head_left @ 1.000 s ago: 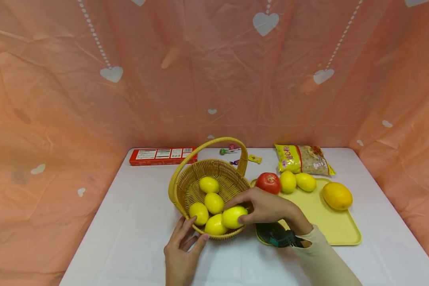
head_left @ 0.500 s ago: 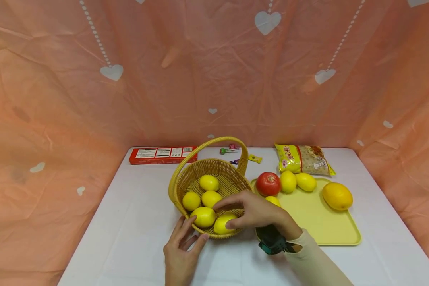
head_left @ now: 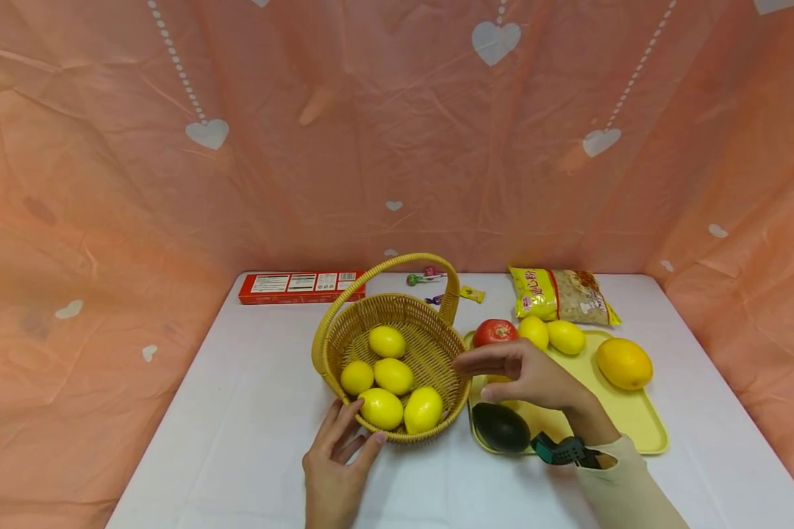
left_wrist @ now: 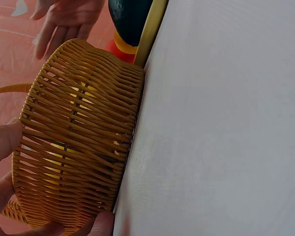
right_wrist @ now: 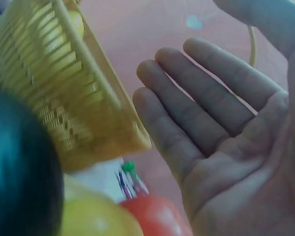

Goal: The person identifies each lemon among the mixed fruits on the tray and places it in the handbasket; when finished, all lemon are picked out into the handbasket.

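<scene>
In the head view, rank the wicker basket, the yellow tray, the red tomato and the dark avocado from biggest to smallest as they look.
1. Yellow tray
2. Wicker basket, close to the tray in spread
3. Dark avocado
4. Red tomato, partly hidden behind the right hand, so its rank against the avocado is unsure

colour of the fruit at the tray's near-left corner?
Very dark green, almost black: the avocado on the yellow tray. Head view shows it best.

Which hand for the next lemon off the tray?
Right. The right hand is open and empty above the yellow tray, beside the lemons. The left hand rests against the basket, steadying it.
</scene>
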Available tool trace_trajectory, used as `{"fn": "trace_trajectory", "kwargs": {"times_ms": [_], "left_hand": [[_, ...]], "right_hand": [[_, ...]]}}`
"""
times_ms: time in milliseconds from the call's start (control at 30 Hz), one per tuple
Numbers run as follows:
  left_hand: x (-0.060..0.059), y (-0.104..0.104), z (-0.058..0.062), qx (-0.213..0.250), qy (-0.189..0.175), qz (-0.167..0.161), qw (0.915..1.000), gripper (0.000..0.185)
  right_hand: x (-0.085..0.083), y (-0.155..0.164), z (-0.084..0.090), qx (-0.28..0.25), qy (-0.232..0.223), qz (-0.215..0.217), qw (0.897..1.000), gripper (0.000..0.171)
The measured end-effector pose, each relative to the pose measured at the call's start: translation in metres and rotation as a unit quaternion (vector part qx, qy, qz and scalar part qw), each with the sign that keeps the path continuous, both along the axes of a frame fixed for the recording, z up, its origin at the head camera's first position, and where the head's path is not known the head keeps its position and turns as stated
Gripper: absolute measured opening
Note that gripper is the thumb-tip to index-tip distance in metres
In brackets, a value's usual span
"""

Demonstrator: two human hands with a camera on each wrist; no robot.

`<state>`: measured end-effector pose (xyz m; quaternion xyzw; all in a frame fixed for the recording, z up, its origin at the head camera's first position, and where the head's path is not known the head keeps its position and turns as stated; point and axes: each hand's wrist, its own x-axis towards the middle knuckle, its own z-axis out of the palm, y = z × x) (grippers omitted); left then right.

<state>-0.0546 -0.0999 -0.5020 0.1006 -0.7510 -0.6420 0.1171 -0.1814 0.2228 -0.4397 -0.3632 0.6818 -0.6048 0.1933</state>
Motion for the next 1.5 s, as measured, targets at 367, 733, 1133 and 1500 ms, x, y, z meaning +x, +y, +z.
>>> {"fn": "trace_trajectory", "kwargs": {"times_ms": [367,733,1133,1500], "left_hand": [[0.000,-0.002,0.000,0.003,-0.002,-0.003,1.0000,0.057],[-0.001,-0.002,0.002,0.005,-0.007,-0.005,1.0000,0.057],[-0.001,-0.001,0.001,0.002,0.000,-0.003,1.0000,0.057],[0.000,-0.001,0.002,0.007,-0.007,-0.007,0.9999,0.056]], "right_hand": [[-0.004,0.035,-0.020,0.055,0.024,-0.097,0.993,0.042],[0.007,0.058,-0.036,0.131,0.016,-0.124,0.983,0.043],[0.015,0.071,-0.044,0.150,0.002,-0.165,0.975,0.045],[0.018,0.064,-0.014,0.089,0.024,-0.182,0.979,0.043]]}}
